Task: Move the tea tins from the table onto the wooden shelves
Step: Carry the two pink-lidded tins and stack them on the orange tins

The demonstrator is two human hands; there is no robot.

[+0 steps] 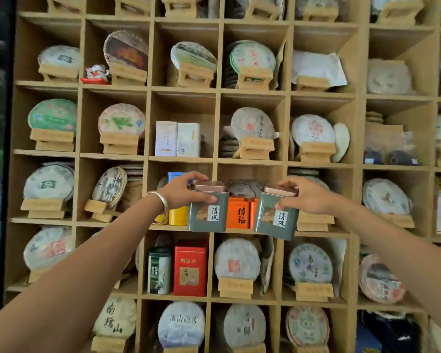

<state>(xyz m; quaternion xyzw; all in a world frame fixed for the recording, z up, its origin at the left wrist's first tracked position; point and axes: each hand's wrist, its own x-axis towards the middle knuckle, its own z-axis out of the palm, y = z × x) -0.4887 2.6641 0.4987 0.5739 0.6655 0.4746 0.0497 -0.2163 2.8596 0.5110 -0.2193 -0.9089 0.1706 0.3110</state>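
Both arms reach up toward the wooden shelves (215, 159). My left hand (183, 191) grips a grey-green tea tin (207, 208) with a copper lid by its top. My right hand (302, 196) holds a second, matching grey-green tin (276, 215) the same way, tilted slightly. Both tins hang in front of the middle cubbies at the shelf edge, side by side. Behind them stand orange tins (238, 212), a yellow tin (178, 215) and a blue tin (175, 176). The table is out of view.
The cubby above holds two white boxes (177, 138). Below stand a red tin (190, 267) and a green-white tin (159, 271). Most other cubbies hold round wrapped tea cakes on wooden stands. A small cat figurine (96, 73) sits upper left.
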